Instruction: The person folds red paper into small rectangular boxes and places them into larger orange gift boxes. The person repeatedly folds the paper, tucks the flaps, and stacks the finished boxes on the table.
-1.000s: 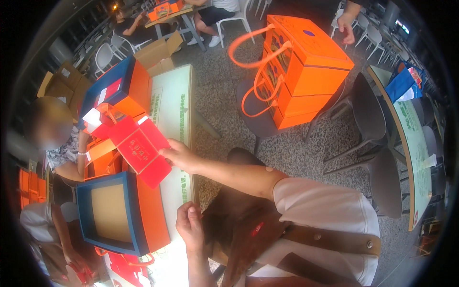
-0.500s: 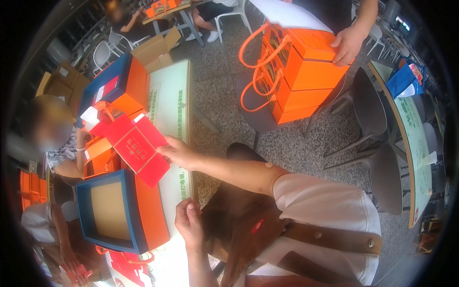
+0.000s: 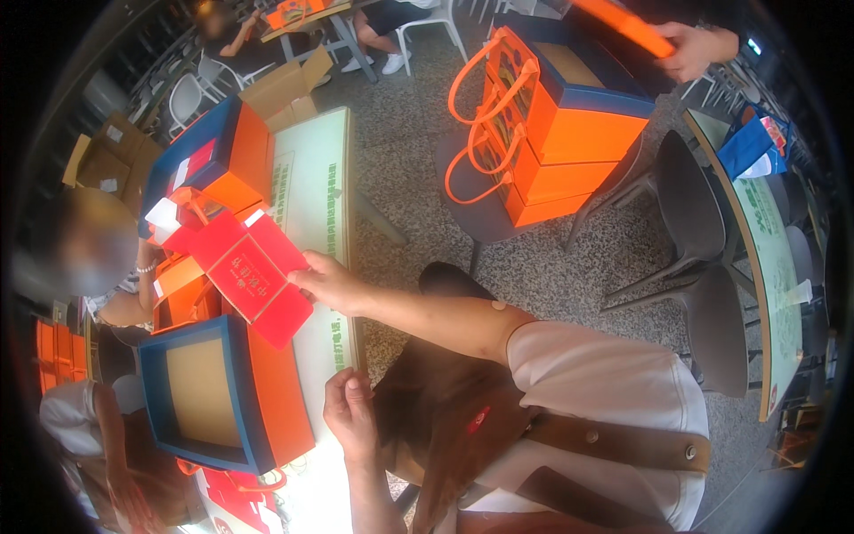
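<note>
My right hand (image 3: 325,283) grips the near edge of a flat red carton (image 3: 249,271) with gold print and a fold line. It holds the carton above the table's left part, with fingers and thumb pinched on the edge. Beyond the carton's far end a white-lined red flap (image 3: 165,218) sticks up. My left hand (image 3: 351,414) hovers by the table edge, fingers curled in, with nothing visible in it. Closest to both hands is an open orange box with a dark blue rim (image 3: 233,374) and a tan inside, standing on the pale table (image 3: 311,214).
Another blue-rimmed orange box (image 3: 245,147) stands farther along the table, beside a seated person. At the upper right, a stack of orange handled boxes (image 3: 569,133) rests on a grey chair (image 3: 463,209). A co-worker's hand (image 3: 698,53) holds an orange lid (image 3: 623,25) there.
The co-worker has lifted the orange lid off the top stacked box, baring its blue rim. The white sheet over it is gone from view. My hands and the red carton have barely moved.
</note>
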{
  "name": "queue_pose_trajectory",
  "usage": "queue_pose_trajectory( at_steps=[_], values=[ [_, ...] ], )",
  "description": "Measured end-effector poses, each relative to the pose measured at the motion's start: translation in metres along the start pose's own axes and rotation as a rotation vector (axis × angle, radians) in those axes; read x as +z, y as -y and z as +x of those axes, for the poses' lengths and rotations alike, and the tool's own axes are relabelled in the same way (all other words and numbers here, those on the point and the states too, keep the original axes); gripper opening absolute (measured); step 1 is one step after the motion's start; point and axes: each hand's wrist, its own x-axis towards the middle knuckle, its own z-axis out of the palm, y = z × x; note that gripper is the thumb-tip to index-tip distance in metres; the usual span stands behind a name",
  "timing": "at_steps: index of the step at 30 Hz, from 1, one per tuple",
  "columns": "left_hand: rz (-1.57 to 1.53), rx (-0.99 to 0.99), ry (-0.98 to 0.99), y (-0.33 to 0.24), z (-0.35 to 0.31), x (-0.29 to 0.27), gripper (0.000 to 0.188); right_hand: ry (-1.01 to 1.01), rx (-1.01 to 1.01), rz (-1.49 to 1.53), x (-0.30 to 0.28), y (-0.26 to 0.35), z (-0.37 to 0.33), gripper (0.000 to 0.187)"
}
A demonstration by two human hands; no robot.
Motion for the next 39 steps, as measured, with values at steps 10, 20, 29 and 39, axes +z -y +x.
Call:
queue_pose_trajectory(
  at_steps=[10, 20, 29, 39],
  values=[
    [-0.019, -0.013, 0.0, -0.001, -0.002, 0.0, 0.036, -0.017, -0.004, -0.007, 0.002, -0.003, 0.0, 0.033],
    [-0.027, 0.026, -0.011, 0.007, -0.002, -0.002, 0.037, -0.003, -0.014, -0.042, 0.002, 0.001, -0.003, 0.032],
    [-0.157, 0.0, -0.026, 0.008, -0.002, 0.003, 0.038, 0.013, -0.036, -0.098, 0.004, 0.007, -0.005, 0.038],
    [-0.203, 0.024, 0.029, 0.018, 0.0, -0.002, 0.041, -0.018, -0.006, -0.095, 0.003, -0.003, -0.002, 0.04]
  ],
)
